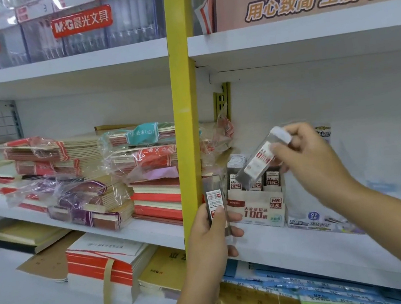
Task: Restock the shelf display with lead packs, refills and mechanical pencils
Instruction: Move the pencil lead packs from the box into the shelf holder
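Two lead packs (214,196) (260,161): left hand (212,238) grips one, right hand (310,161) another above the box (257,211).

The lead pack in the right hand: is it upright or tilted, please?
Tilted: the lead pack slants, white cap upper right, held by the right hand above the display box.

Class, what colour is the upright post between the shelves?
The post is yellow; head view.
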